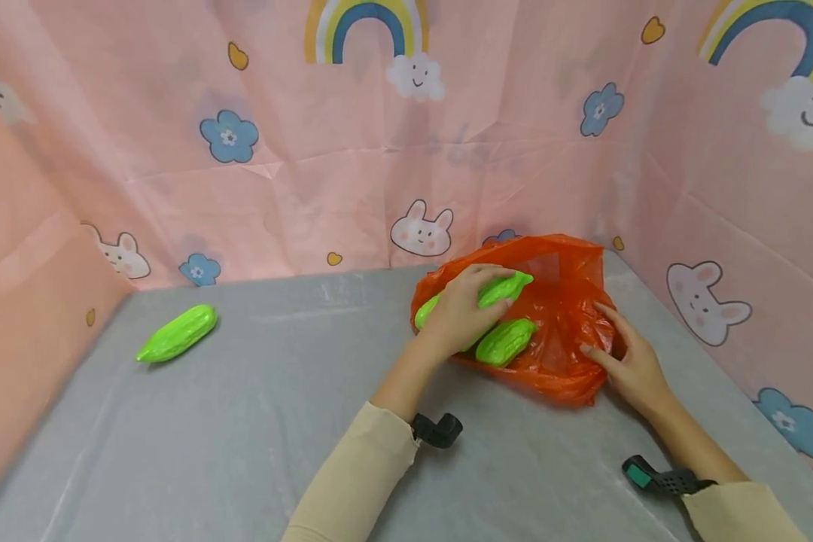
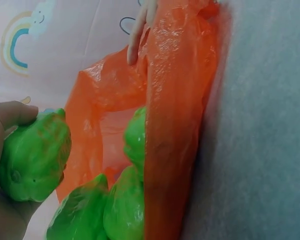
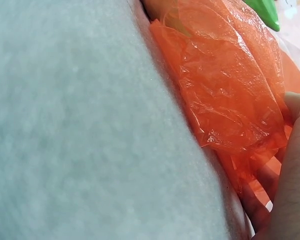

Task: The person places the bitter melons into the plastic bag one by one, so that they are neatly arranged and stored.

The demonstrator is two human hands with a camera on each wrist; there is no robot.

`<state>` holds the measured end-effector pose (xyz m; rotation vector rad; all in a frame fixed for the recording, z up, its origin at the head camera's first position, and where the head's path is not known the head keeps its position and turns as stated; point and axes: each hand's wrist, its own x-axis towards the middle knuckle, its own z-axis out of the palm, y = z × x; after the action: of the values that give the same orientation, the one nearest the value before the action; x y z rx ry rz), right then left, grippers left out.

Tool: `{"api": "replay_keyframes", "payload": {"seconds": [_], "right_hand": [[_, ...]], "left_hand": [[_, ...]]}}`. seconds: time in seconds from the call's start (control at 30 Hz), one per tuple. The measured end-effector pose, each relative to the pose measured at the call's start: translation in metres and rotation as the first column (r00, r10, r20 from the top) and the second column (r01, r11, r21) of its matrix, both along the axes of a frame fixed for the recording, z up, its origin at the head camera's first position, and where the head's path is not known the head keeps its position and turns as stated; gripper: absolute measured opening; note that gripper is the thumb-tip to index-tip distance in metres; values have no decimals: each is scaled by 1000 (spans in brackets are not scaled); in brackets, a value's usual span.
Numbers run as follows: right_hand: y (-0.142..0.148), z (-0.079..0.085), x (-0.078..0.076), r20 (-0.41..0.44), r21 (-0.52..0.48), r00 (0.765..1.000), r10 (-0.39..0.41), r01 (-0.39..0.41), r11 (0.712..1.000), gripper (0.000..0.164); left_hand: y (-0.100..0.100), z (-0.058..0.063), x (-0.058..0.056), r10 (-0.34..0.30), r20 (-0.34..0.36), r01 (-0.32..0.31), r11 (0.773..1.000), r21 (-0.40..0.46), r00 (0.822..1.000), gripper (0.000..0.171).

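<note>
My left hand holds a bright green, bumpy bitter melon at the mouth of a red-orange plastic bag. In the left wrist view, thumb and fingers wrap around that bitter melon. Other green melons lie inside the bag, one near its lower rim and another partly hidden behind the left hand. My right hand grips the bag's right edge. In the right wrist view, thumb and fingers lie on either side of the crumpled plastic, with some fingertips hidden.
A further green bitter melon lies by itself on the grey tabletop, far to the left. Pink printed sheeting stands around the back and both sides. The bag sits near the back right corner.
</note>
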<state>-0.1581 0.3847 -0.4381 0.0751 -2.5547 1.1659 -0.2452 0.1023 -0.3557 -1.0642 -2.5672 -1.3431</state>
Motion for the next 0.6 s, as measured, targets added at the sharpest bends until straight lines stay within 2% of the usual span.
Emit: {"api": "replay_keyframes", "payload": {"seconds": [0.27,0.6], "right_hand": [[3,0,1,29,-4,999,-26,26,1000,70],[4,-3,0,-17,-10,1000,-2,1,1000,70]], "left_hand": [[8,-4,5,8,-28,-9,997,-70,1000,38],[15,-16,6,15,-21,-17,994,-104,1000,38]]}}
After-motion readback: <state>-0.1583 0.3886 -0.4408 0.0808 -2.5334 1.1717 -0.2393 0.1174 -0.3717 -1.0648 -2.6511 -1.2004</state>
